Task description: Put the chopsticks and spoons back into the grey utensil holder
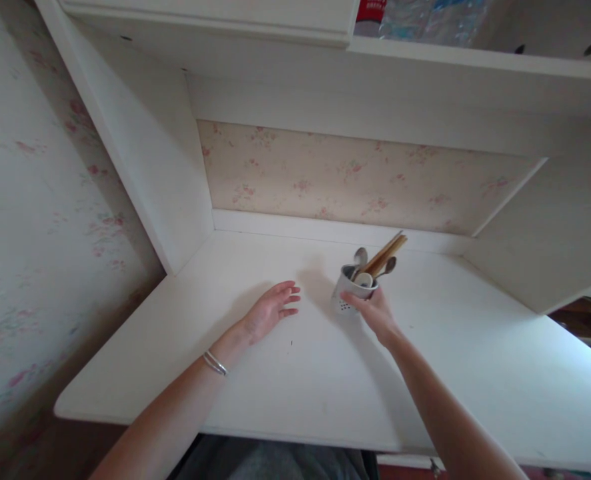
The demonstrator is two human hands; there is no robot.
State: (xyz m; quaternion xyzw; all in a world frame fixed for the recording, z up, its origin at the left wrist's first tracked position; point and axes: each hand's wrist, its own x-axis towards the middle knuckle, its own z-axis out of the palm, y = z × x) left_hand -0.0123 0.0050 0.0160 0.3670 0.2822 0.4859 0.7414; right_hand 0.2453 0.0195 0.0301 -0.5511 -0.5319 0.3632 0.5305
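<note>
A white utensil holder (344, 297) with small drain holes in its side is in the grip of my right hand (374, 313), thumb across its front. It leans a little; whether its base touches the desk I cannot tell. Wooden chopsticks (383, 259) stick out toward the upper right, between a spoon (360, 256) on the left and another spoon (390, 265) on the right. A round white end of something shows at the holder's front rim. To the left, my left hand (271, 311) is over the desk with fingers apart, holding nothing. A silver bracelet circles that wrist.
The white desk (315, 387) has a raised back ledge and a side panel (145, 147) at the left. Overhead runs a white shelf (425, 90) with a red-labelled bottle (370, 15) and clear plastic bottles (425, 20). Flowered wallpaper (300, 173) covers the wall behind.
</note>
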